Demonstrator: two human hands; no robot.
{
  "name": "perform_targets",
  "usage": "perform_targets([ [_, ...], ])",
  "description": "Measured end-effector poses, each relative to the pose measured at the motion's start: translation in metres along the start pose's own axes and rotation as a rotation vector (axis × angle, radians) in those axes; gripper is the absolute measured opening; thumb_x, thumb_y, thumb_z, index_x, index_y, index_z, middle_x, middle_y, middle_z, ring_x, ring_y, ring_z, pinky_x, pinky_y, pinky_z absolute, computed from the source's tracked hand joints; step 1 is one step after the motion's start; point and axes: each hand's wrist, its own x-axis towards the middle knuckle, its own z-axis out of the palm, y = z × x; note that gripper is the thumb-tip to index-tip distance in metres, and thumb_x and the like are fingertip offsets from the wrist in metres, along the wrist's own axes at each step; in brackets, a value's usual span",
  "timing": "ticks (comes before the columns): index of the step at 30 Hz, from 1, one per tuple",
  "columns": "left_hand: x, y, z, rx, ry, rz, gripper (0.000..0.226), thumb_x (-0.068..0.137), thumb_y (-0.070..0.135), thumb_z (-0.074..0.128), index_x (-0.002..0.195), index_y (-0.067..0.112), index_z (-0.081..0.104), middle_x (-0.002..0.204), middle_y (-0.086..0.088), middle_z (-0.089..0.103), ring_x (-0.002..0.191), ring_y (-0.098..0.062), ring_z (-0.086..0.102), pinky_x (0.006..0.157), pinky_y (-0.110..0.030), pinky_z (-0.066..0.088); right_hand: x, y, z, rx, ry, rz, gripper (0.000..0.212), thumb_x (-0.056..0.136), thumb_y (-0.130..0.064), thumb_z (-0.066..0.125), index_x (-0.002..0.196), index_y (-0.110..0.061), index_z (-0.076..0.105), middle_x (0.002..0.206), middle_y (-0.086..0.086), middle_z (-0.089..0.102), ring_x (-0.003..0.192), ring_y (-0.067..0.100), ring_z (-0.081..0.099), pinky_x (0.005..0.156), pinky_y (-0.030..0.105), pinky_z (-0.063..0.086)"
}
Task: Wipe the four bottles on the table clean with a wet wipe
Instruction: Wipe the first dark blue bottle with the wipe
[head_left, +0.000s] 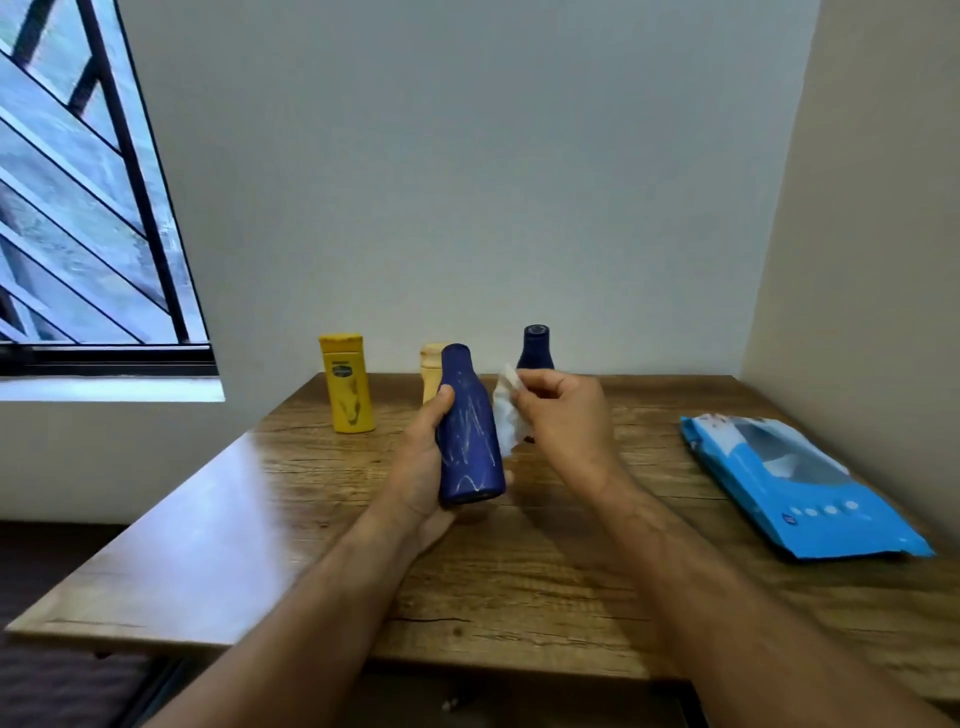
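My left hand (421, 457) grips a dark blue bottle (470, 431) streaked with pale marks, held upright above the wooden table (519, 561). My right hand (563, 415) pinches a crumpled white wet wipe (506, 410) just to the right of that bottle. A yellow bottle (349, 383) with dark smears stands at the back left. A tan bottle (430, 374) stands behind the held bottle and is mostly hidden by it. Another dark blue bottle (536, 347) stands at the back, its lower half hidden behind my right hand.
A blue pack of wet wipes (800, 483) lies flat on the table's right side near the wall. A barred window (78, 208) is at the left. Walls close off the table's back and right edges.
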Motion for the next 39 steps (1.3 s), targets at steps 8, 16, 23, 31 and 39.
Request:
perform_targets([
  [8, 0.029, 0.008, -0.032, 0.054, 0.066, -0.003, 0.046, 0.100, 0.042, 0.049, 0.130, 0.008, 0.058, 0.101, -0.013, 0.072, 0.087, -0.029, 0.073, 0.071, -0.042, 0.059, 0.025, 0.009, 0.028, -0.441, -0.064, -0.558, 0.025, 0.094, -0.011, 0.059, 0.116, -0.012, 0.070, 0.104, -0.003, 0.067, 0.086, 0.001, 0.060, 0.081, 0.005, 0.046],
  [16, 0.052, -0.002, -0.035, 0.046, 0.039, 0.009, 0.050, 0.107, 0.044, 0.030, 0.106, 0.013, 0.068, 0.086, -0.007, 0.075, 0.074, -0.018, 0.071, 0.064, -0.030, 0.060, 0.025, 0.041, 0.037, -0.513, -0.179, -0.507, 0.035, 0.098, -0.016, 0.053, 0.132, -0.021, 0.061, 0.107, -0.009, 0.053, 0.090, 0.001, 0.052, 0.085, 0.002, 0.041],
  [23, 0.051, 0.003, -0.038, 0.026, 0.108, -0.012, 0.049, 0.105, 0.043, 0.033, 0.112, 0.006, 0.063, 0.091, -0.013, 0.068, 0.079, -0.023, 0.066, 0.073, -0.036, 0.056, 0.001, 0.037, 0.026, -0.649, -0.375, -0.567, 0.029, 0.097, -0.027, 0.056, 0.124, -0.029, 0.066, 0.091, -0.012, 0.050, 0.072, 0.002, 0.049, 0.065, 0.012, 0.045],
  [31, 0.055, 0.000, -0.038, -0.004, 0.032, 0.009, 0.044, 0.105, 0.039, 0.034, 0.112, 0.014, 0.069, 0.099, -0.008, 0.077, 0.086, -0.020, 0.074, 0.079, -0.035, 0.059, 0.025, 0.030, 0.043, -0.636, -0.201, -0.576, 0.036, 0.098, -0.018, 0.054, 0.134, -0.021, 0.060, 0.097, -0.010, 0.045, 0.076, 0.000, 0.045, 0.069, -0.001, 0.036],
  [39, 0.055, 0.003, -0.042, -0.044, 0.073, -0.010, 0.049, 0.103, 0.046, 0.038, 0.108, 0.006, 0.066, 0.088, -0.014, 0.068, 0.075, -0.023, 0.066, 0.076, -0.036, 0.053, 0.007, 0.036, 0.022, -0.713, -0.527, -0.610, 0.023, 0.097, -0.030, 0.055, 0.113, -0.025, 0.070, 0.084, -0.011, 0.049, 0.068, 0.001, 0.048, 0.061, 0.016, 0.044],
])
